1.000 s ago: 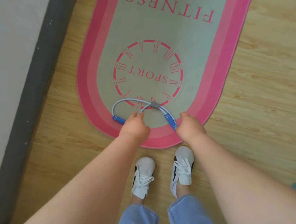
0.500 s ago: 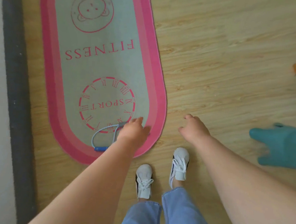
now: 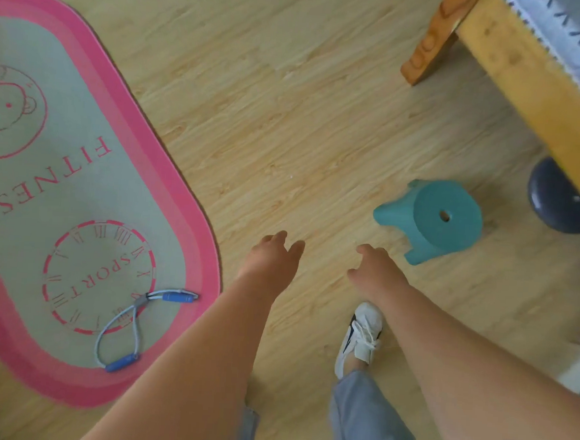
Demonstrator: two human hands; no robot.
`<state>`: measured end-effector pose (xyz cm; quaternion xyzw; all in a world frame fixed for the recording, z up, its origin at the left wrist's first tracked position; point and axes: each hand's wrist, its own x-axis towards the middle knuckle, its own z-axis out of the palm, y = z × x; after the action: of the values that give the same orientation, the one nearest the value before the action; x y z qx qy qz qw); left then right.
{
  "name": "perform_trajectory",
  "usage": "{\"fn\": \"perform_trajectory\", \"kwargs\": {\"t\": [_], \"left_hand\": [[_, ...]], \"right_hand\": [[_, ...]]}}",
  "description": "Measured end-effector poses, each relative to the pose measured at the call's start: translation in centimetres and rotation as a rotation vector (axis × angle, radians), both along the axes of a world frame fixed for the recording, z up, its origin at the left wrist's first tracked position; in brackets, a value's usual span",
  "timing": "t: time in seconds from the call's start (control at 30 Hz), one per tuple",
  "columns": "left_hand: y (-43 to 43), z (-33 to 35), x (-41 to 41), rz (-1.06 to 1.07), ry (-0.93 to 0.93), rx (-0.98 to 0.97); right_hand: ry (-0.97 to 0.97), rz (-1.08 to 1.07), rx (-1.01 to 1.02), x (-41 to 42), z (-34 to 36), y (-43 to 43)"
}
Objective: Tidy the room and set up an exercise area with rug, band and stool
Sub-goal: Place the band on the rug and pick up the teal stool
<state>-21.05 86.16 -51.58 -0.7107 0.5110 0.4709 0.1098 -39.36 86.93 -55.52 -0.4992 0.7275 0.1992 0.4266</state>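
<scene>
A pink-bordered fitness rug (image 3: 194,192) lies flat on the wooden floor at the left. On its near end rests the light blue exercise band (image 3: 133,325) with two blue handles. A teal plastic stool (image 3: 436,221) lies tipped on its side on the floor at the right. My left hand (image 3: 272,256) hangs empty over the bare floor beside the rug, fingers relaxed. My right hand (image 3: 374,268) is also empty and loosely open, a short way to the left of the stool.
A wooden bed frame (image 3: 519,67) with an orange-brown leg (image 3: 431,44) runs along the upper right. A dark blue ball (image 3: 557,200) sits partly under it. My white shoe (image 3: 361,338) stands on the floor between my arms.
Both hands let go of the band and left it on the rug. My view and hands swung right, away from the rug, and the stool and bed came into view.
</scene>
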Motion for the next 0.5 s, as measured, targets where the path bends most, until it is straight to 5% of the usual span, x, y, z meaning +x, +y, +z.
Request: {"fn": "perform_trajectory", "kwargs": {"t": [0.23,0.5], "left_hand": [[-3.2,-1.9,-15.8,-0.099,0.027,0.06],[-7.9,-8.6,-26.9,-0.192,0.016,0.015]], "right_hand": [[0.037,-0.141,0.023,-16.7,-1.8,-1.8],[-0.001,-0.639,-0.07,-27.7,-7.5,-4.0]]}}
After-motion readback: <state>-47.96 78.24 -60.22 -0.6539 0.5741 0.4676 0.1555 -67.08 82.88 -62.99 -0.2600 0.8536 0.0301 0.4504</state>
